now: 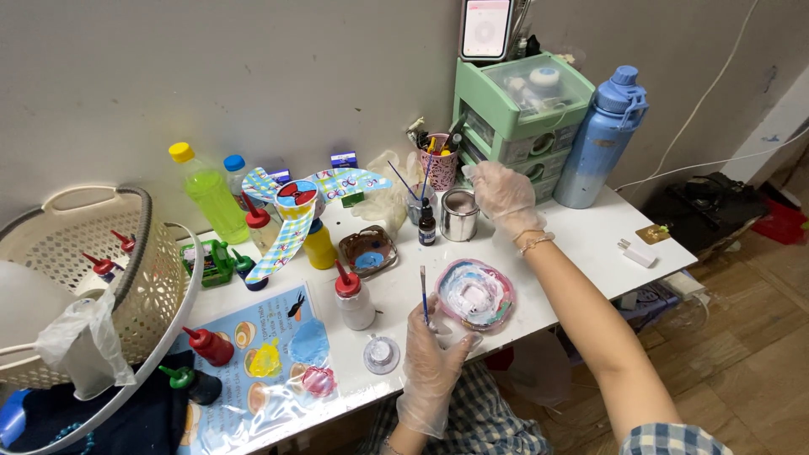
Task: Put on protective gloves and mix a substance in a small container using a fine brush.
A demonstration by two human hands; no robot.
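Note:
Both my hands wear thin clear gloves. My left hand (431, 358) holds a thin blue-handled paintbrush (423, 291) upright and also grips the near edge of a round pink-and-white painted dish (476, 293) on the white table (581, 240). My right hand (501, 194) reaches to the back of the table, its fingers by the rim of a small metal can (459, 215). Whether it pinches anything is unclear. A small dark dropper bottle (427, 226) stands left of the can.
Squeeze bottles with red caps (352, 295), a yellow one (318, 244), a brown paint dish (367, 251), a patterned paper shape (297, 211), a green drawer unit (522, 114), a blue water bottle (602, 135), a pink brush cup (440, 164), a white basket (93, 278), and a plastic-covered sheet (270, 354).

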